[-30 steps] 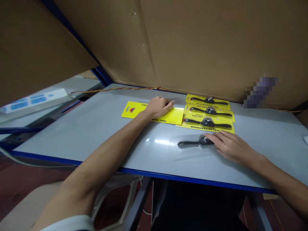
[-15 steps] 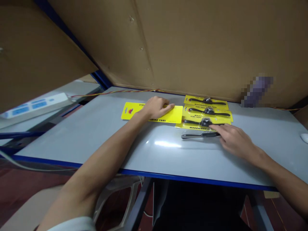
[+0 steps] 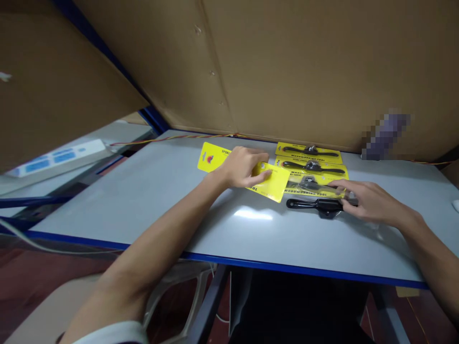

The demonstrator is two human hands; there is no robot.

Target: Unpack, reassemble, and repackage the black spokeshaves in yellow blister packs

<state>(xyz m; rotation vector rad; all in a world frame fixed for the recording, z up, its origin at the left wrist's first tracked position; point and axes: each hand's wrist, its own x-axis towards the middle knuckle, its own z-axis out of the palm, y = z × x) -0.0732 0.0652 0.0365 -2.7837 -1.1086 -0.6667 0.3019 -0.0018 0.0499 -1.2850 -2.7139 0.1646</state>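
My left hand (image 3: 245, 167) grips a yellow backing card (image 3: 274, 184) from above, thumb and fingers bent over it. The card lies at a slant, its right end lower and nearer me, beside the packaged tools. My right hand (image 3: 373, 203) has its fingers closed around the right end of a black spokeshave (image 3: 317, 204), just in front of the row. Clear plastic seems to show by that hand, though blurred. Behind it, a packaged spokeshave (image 3: 308, 182) on a yellow card is partly covered by my right fingers. Two more packaged spokeshaves (image 3: 313, 166) lie farther back.
The grey table (image 3: 143, 200) has a blue front edge and a brown board (image 3: 287, 71) along its back. Twisted wires (image 3: 179, 138) run along the rear. A white power strip (image 3: 60, 156) is on the left, a pixelated purple shape (image 3: 385, 136) at the back right.
The yellow card has turned and shifted right with my left hand, whose fingers have bent. The loose spokeshave has rolled to show its broad middle, and my right hand has moved right along it.
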